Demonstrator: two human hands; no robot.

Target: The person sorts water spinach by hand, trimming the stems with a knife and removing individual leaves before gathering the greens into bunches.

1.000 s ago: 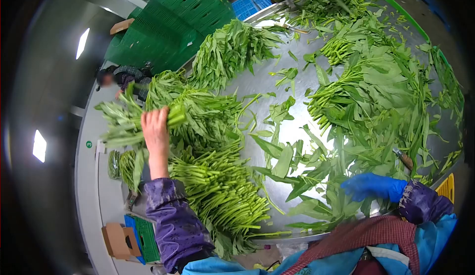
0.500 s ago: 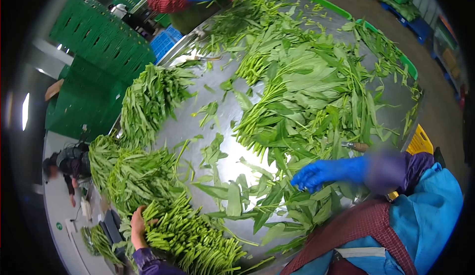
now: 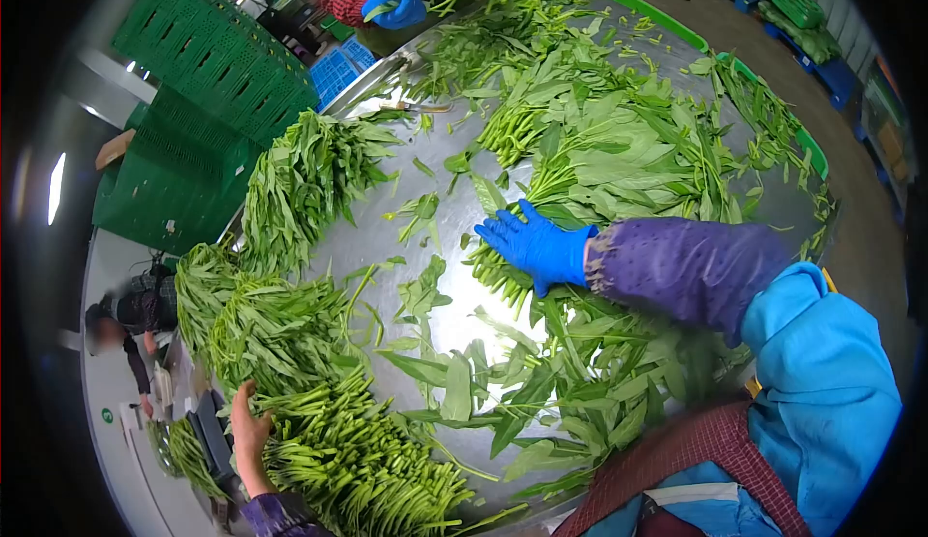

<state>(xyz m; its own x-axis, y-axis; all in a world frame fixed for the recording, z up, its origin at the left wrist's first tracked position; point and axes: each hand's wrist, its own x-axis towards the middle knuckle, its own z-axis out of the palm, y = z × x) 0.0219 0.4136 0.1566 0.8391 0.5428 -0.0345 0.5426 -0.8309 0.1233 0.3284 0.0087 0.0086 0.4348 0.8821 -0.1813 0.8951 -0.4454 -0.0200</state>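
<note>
My right hand (image 3: 541,247), in a blue glove, lies with fingers spread on the cut stems of a large leafy pile (image 3: 619,165) at the middle of the metal table (image 3: 362,237). My bare left hand (image 3: 250,433) is at the lower left, fingers apart, against the left side of a thick row of green stems (image 3: 367,455). Leafy bunches (image 3: 256,319) lie just beyond that row, with another bunch (image 3: 304,184) farther back. Loose leaves (image 3: 459,382) are scattered between my hands.
Across the table a co-worker's blue-gloved hand (image 3: 394,7) is near more stems. A knife (image 3: 420,108) lies by the far edge. Green crates (image 3: 208,63) are stacked at the upper left, beside a blue crate (image 3: 333,75). Another person (image 3: 140,310) is at the far left.
My right hand has moved forward and left onto the pile's stems. My left hand has shifted slightly left, its fingers off the stem row's top. The co-worker's gloved hand is lower.
</note>
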